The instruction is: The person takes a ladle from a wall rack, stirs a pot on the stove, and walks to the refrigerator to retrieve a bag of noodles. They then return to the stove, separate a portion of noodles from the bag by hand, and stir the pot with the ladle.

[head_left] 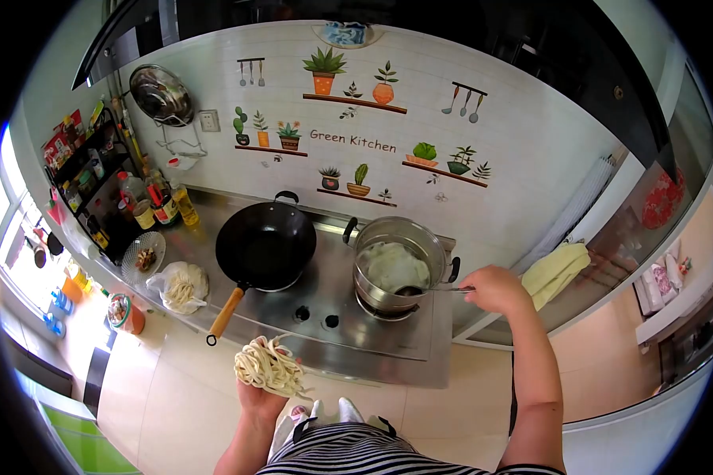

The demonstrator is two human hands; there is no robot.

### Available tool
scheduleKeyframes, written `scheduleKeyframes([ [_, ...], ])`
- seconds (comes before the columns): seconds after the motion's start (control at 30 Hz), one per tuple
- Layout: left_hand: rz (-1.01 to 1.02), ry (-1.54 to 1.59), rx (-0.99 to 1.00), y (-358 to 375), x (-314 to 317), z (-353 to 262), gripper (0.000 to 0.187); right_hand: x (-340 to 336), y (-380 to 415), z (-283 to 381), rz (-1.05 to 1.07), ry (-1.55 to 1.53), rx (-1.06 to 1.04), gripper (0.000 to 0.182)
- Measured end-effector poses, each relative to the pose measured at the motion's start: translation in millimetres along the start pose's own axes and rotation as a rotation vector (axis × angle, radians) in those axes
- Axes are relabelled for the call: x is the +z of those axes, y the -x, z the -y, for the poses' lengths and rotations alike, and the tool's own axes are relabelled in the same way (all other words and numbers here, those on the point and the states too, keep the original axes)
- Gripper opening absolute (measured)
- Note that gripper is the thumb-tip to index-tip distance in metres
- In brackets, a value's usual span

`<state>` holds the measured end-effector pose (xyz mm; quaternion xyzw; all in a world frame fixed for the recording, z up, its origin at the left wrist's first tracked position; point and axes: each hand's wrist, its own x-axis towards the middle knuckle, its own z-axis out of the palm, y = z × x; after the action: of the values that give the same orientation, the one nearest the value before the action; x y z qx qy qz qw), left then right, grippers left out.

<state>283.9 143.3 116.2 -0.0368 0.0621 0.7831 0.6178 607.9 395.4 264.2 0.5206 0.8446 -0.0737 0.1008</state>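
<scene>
My left hand [259, 398] holds a bundle of thick raw noodles [271, 366] in front of the stove's edge, and the strands hide most of its fingers. My right hand [497, 288] is closed round the handle of a ladle [409, 290], whose dark bowl dips into a steel pot [370, 279] at its front right. Pale, cloudy liquid, perhaps foam or steam, fills the pot, which stands on the right burner. To the left, a black wok [266, 245] with a wooden handle sits on the other burner.
A plastic bag of noodles [184, 286] lies left of the wok, near a glass plate [143, 257] with food scraps. Bottles [184, 204] and a black spice rack [95, 170] line the left. A yellow cloth [556, 273] hangs at the right. A lid [161, 94] hangs on the wall.
</scene>
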Motion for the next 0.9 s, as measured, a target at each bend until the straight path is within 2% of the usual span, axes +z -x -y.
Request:
scheduleKeyframes([
  [0.17,-0.026,0.007,0.019,3.3,-1.5,-0.8,0.036,9.3,-2.5,14.5,0.017,0.051,0.012,0.026],
  [0.43,-0.041,0.003,-0.003,3.0,-3.0,-0.6,0.035,57.4,-12.1,7.5,-0.174,-0.074,-0.074,0.026],
  [0.9,-0.037,-0.035,-0.025,-0.9,1.1,7.8,0.034,97.7,-30.0,15.3,-0.393,-0.102,-0.018,0.029],
])
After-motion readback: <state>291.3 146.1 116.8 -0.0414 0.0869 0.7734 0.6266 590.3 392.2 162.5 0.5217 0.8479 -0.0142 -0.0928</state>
